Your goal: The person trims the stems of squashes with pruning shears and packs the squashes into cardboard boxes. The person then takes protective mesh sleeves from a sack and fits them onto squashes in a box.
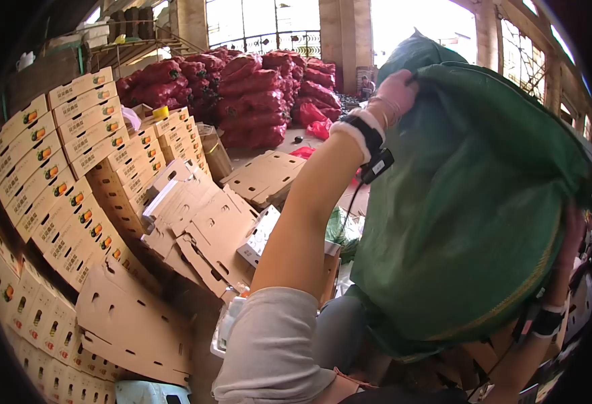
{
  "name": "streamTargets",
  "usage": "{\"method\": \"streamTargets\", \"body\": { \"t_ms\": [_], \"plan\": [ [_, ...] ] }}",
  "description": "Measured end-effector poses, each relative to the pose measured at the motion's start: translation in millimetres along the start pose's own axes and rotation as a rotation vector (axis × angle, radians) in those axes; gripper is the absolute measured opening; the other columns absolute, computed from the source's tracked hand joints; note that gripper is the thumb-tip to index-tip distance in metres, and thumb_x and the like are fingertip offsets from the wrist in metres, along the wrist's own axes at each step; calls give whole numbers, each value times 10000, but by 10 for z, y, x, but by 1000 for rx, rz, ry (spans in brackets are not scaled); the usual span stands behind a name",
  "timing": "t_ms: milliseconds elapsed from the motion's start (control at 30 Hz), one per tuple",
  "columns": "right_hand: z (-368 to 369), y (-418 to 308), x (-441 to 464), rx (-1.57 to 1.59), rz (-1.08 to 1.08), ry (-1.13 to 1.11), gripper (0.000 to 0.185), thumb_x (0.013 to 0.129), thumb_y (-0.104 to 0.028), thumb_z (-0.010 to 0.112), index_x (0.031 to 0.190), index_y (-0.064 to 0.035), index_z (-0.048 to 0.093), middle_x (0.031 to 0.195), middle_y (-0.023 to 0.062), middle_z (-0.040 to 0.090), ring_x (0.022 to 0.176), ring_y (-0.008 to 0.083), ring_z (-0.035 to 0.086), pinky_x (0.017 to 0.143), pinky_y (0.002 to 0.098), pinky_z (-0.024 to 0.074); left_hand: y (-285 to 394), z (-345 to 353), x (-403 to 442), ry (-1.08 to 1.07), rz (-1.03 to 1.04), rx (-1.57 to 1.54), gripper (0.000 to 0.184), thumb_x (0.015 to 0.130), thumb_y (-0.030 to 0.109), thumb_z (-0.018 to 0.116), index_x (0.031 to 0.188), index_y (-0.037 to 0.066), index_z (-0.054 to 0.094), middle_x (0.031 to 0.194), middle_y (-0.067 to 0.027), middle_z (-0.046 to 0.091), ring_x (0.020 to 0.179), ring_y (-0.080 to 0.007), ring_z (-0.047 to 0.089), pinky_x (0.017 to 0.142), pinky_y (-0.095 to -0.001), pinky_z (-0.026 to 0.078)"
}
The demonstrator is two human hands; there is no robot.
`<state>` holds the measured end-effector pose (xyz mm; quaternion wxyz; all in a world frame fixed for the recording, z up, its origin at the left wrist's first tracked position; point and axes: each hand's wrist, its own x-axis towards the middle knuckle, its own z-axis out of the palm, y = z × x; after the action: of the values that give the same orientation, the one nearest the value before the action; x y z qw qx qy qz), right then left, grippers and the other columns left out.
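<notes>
Sack of dark-green plastic weave (457,202), yellow-stitched along its lower edge, hangs spread in front of the person, its long axis seemingly up and down. The left hand (396,94) is closed on its upper-left edge; the right hand (572,232) is lower, at its right edge, too blurred and dim — I can't tell how far its fingers are open or whether they grip. Just left of the sack, a small black plastic box (378,166) at the left wrist bears a white label, unreadable from here. Farther left of it lie flattened brown cardboard sheets (134,323), then stacked cream cardboard cartons (47,168), printed with orange pumpkin-like pictures and Chinese characters — too small to read surely. Beyond the sack, bulging red mesh bags (252,101) are piled.
</notes>
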<state>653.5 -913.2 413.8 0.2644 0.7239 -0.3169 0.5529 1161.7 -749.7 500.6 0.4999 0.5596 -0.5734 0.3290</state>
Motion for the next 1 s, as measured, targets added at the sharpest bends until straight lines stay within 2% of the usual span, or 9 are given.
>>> {"method": "streamTargets", "body": {
  "t_ms": [100, 200, 233, 367, 500, 567, 700, 900, 1000],
  "plan": [
    [188, 189, 187, 22, 19, -188, 366, 949, -86, 397, 1298, -47, 501, 1138, 125, 582, 1081, 250, 551, 942, 327, 425, -111, -194, 635, 88, 285, 493, 193, 846, 243, 543, 881, 82, 644, 816, -123, 647, 829, -247, 620, 751, -342, 488],
    [-40, 47, 369, 63, 35, 36, 374, 947, -108, 420, 1309, -42, 482, 1159, 118, 574, 1088, 231, 543, 944, 321, 424, 465, -367, 971, 265, 320, 43, 164, 901, 142, 481, 964, 31, 585, 732, -120, 600, 701, -237, 616, 672, -349, 517],
    [-74, -77, 398, 98, 35, 75, 378, 946, -115, 428, 1313, -40, 476, 1166, 116, 571, 1091, 225, 541, 944, 319, 423, 825, -573, 740, 256, 132, -753, 176, 915, 117, 450, 926, 3, 584, 746, -143, 613, 714, -280, 616, 712, -378, 504],
    [313, -340, 362, 440, 70, -117, 401, 943, -145, 460, 1329, -34, 450, 1193, 106, 560, 1101, 200, 530, 947, 311, 421, 936, -312, 110, 88, 651, -138, 302, 808, 68, 492, 1096, 9, 559, 1042, -158, 579, 1048, -299, 537, 931, -374, 434],
    [889, -1122, 188, 1090, 233, -603, 435, 941, -174, 492, 1345, -27, 425, 1220, 97, 549, 1111, 175, 520, 949, 303, 419, 1555, -235, -784, -825, 106, -1118, 658, 655, 270, 801, 1198, 30, 517, 1142, -164, 581, 1062, -313, 552, 972, -347, 423],
    [820, -1478, 82, 1284, 294, -781, 455, 939, -189, 507, 1353, -24, 412, 1234, 92, 544, 1116, 163, 515, 950, 299, 418, 1542, 110, -1057, -515, 426, -553, 666, 633, 387, 802, 1166, 61, 571, 1086, -162, 624, 1013, -315, 587, 921, -343, 457],
    [59, -2157, -127, 1262, 292, -536, 466, 925, -209, 555, 1320, 5, 435, 1159, 104, 577, 1013, 151, 542, 872, 278, 444, 1030, 380, -1196, -699, -98, -266, 357, 748, 289, 670, 1025, 65, 648, 893, -145, 680, 859, -285, 657, 786, -346, 511],
    [64, -2610, -1176, 1129, 589, -553, 1017, 615, -166, 858, 1398, 28, 239, 1268, 162, 506, 1183, 234, 487, 999, 347, 405, 1049, 245, -1494, -642, -381, -1047, 345, 805, 120, 644, 1131, 18, 593, 1048, -71, 644, 963, -162, 590, 867, -309, 463],
    [616, -2903, -1428, 1034, 534, -790, 831, 751, -310, 757, 1415, -73, 318, 1363, 111, 464, 1244, 256, 447, 1054, 363, 353, 1143, 211, -1926, -805, -247, -932, 457, 784, 155, 692, 1188, 2, 545, 1138, -91, 597, 1033, -195, 557, 912, -323, 435]
  ]
}}
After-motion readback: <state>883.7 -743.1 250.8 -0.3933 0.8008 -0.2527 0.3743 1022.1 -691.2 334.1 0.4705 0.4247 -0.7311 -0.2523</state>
